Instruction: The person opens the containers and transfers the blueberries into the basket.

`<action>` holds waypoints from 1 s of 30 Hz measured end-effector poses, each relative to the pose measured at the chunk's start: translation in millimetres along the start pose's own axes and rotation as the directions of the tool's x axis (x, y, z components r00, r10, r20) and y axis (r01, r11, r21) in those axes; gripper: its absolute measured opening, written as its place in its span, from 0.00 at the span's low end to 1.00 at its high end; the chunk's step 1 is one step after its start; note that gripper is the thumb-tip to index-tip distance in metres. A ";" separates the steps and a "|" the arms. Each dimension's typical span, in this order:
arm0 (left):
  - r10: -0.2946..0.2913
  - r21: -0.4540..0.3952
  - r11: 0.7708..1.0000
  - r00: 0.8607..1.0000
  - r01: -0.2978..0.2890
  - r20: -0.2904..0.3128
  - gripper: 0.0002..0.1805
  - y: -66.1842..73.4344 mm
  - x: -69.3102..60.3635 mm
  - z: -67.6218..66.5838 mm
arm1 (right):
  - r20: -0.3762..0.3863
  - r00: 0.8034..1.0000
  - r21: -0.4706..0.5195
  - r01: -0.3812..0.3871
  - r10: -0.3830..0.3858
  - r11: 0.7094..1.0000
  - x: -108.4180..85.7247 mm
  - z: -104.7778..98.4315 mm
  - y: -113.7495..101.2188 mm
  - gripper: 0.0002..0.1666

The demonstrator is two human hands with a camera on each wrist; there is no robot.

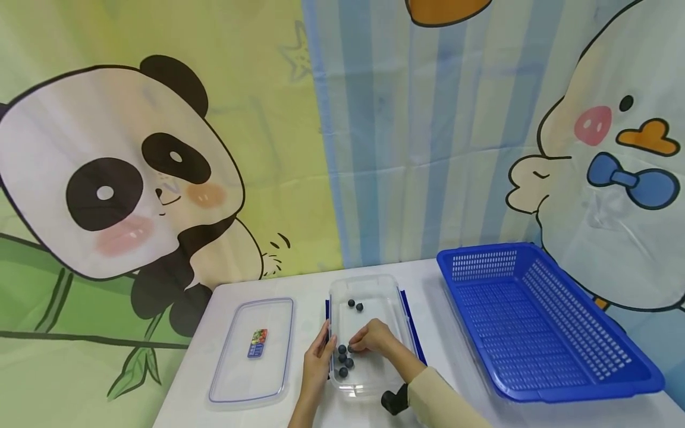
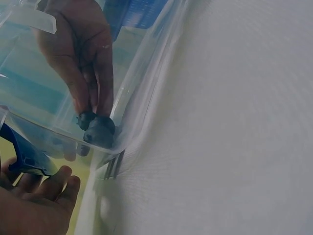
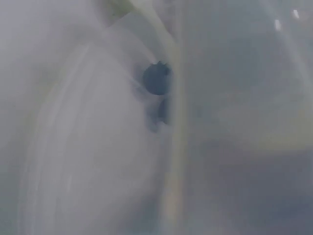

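Several blueberries [image 1: 343,372] lie in a clear plastic container [image 1: 380,374], most in a cluster along its left side and two [image 1: 360,307] near the far end. My left hand [image 1: 316,368] grips the container's left wall; in the left wrist view its fingers [image 2: 61,183] are by the blue side latch [image 2: 29,159]. Reaching into the container, my right hand [image 1: 377,337] pinches a blueberry [image 1: 350,349] beside the cluster. Through the wall, the left wrist view shows those fingertips at the berries [image 2: 99,132]. The right wrist view is blurred, with two berries [image 3: 157,79] showing.
A clear lid [image 1: 267,380] with a small colourful label lies left of the container. To the right stands a large blue slotted basket [image 1: 514,380]. A second blue latch [image 1: 413,327] sticks out on the container's right. Behind the white table [image 1: 316,291] hangs a printed curtain.
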State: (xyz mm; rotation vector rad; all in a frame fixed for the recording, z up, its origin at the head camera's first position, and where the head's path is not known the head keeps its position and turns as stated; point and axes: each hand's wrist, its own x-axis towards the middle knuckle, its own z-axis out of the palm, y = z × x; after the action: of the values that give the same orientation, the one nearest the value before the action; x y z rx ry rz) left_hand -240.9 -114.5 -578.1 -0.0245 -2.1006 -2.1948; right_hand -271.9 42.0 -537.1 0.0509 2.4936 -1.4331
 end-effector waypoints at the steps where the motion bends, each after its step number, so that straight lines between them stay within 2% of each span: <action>1: 0.003 -0.005 1.000 1.000 -0.003 0.005 0.27 -0.5 0.2 0.0 | 0.000 1.000 0.018 -0.003 0.003 1.000 -0.7 -1.1 0.2 0.05; 6: 0.001 -0.014 1.000 1.000 -0.001 0.014 0.28 -1.9 1.1 0.1 | 0.039 0.999 0.172 0.007 -0.014 0.985 -5.7 -9.4 -4.7 0.07; 11: 0.004 -0.007 1.000 1.000 -0.004 0.020 0.29 -2.6 1.0 1.8 | 0.115 0.990 0.331 0.040 -0.083 0.943 -12.8 -25.0 -13.6 0.10; 14: 0.010 0.002 1.000 1.000 -0.010 0.016 0.30 -2.4 0.6 3.8 | 0.151 0.979 0.416 0.062 -0.136 0.907 -19.8 -41.8 -18.4 0.13; 17: 0.024 0.017 1.000 1.000 -0.024 0.011 0.29 -2.1 0.6 5.5 | 0.148 0.974 0.448 0.089 -0.172 0.890 -29.5 -67.3 -20.2 0.15; 19: 0.024 0.026 0.999 1.000 -0.024 0.006 0.28 -2.5 0.9 6.1 | 0.123 0.975 0.443 0.114 -0.186 0.889 -37.8 -89.7 -18.9 0.17; 23: 0.003 0.039 0.999 1.000 -0.002 -0.014 0.26 -3.2 1.3 5.1 | 0.040 0.978 0.378 0.173 -0.203 0.910 -57.0 -143.5 -6.9 0.21; 27: 0.006 0.046 0.999 1.000 -0.005 -0.023 0.26 -2.2 1.1 2.6 | -0.080 0.983 0.227 0.181 -0.166 0.957 -78.4 -196.5 12.1 0.25; 30: 0.012 0.066 0.998 1.000 -0.010 -0.026 0.26 -1.1 1.3 0.2 | -0.144 0.982 0.106 0.140 -0.125 0.984 -94.0 -227.4 29.0 0.25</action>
State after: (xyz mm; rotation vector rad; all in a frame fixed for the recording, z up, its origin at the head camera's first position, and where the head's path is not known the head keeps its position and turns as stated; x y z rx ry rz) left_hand -242.3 -114.3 -579.1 -0.0021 -2.1523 -2.1063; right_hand -224.2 260.3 -430.1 0.0048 2.5619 -1.6812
